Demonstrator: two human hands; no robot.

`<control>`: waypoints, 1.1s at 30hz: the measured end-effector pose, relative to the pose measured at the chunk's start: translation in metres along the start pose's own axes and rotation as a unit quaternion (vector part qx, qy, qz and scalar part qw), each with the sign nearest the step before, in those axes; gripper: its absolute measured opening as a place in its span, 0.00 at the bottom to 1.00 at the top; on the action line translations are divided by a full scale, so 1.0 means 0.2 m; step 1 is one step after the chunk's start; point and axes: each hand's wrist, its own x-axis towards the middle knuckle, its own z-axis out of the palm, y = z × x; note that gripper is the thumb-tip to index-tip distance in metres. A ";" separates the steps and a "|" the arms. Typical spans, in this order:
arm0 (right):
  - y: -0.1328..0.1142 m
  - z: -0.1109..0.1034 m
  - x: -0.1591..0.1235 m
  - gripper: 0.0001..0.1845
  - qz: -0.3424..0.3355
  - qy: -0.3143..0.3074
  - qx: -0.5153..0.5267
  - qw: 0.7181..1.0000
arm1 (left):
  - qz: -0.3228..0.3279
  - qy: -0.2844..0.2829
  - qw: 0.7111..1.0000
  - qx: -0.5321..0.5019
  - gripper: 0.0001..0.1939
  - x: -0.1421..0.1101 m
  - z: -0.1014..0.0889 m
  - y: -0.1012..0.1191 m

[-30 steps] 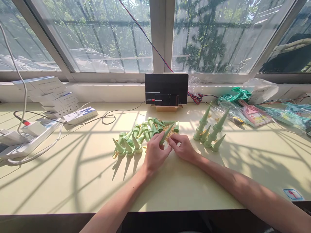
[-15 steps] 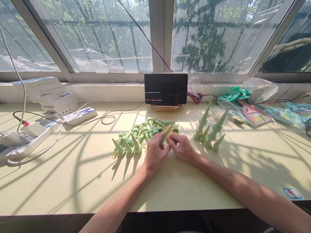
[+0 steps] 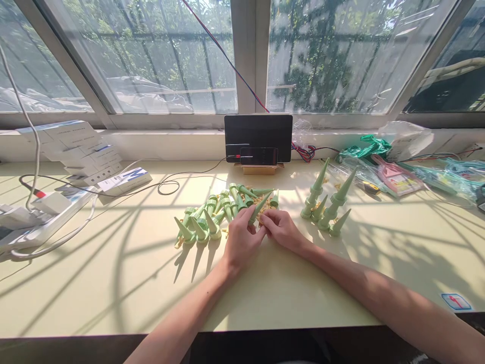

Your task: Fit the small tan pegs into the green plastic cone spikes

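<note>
My left hand is closed around a green plastic plant-watering spike, its pointed end tilted up and to the right. The fingers of my right hand are pinched together at the spike's lower end, meeting the left fingertips. What sits between the right fingertips is hidden. Just beyond my hands lies a pile of green spikes with small yellowish parts among them. To the left, three spikes point upward in a row. Several more spikes stand on the right, two of them stacked tall.
A black tablet with a phone before it leans at the window. White boxes and a power strip occupy the left side. Plastic bags and a pink packet lie at the right back. Cables cross the table.
</note>
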 end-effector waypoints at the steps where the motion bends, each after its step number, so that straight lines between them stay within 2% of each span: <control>1: -0.01 0.00 0.00 0.21 -0.011 0.009 -0.020 1.000 | 0.000 0.000 1.000 0.003 0.17 0.00 0.00 0.00; 10: -0.02 0.00 -0.01 0.20 -0.103 0.047 -0.169 0.979 | 0.027 0.005 0.999 0.021 0.17 0.00 0.00 0.00; 14: -0.02 0.00 0.00 0.19 -0.116 0.050 -0.186 0.974 | 0.030 0.005 0.999 0.022 0.17 0.00 0.00 0.00; 18: -0.02 0.01 -0.01 0.19 -0.091 0.049 -0.141 0.985 | 0.024 0.007 0.999 0.023 0.18 0.00 0.00 -0.01; 23: -0.02 0.01 0.00 0.21 -0.017 0.018 -0.032 0.999 | 0.012 0.009 1.000 0.019 0.20 0.01 0.00 -0.02; 28: 0.01 0.00 0.02 0.23 0.066 -0.028 0.095 0.993 | 0.003 0.006 1.000 0.004 0.18 0.00 0.00 -0.01; 30: 0.02 0.01 0.02 0.23 0.077 -0.032 0.116 0.990 | 0.002 0.005 1.000 0.002 0.17 0.00 0.00 -0.01; 33: 0.03 0.01 0.02 0.23 0.058 -0.025 0.112 0.992 | 0.003 0.006 1.000 0.003 0.18 0.00 0.00 -0.01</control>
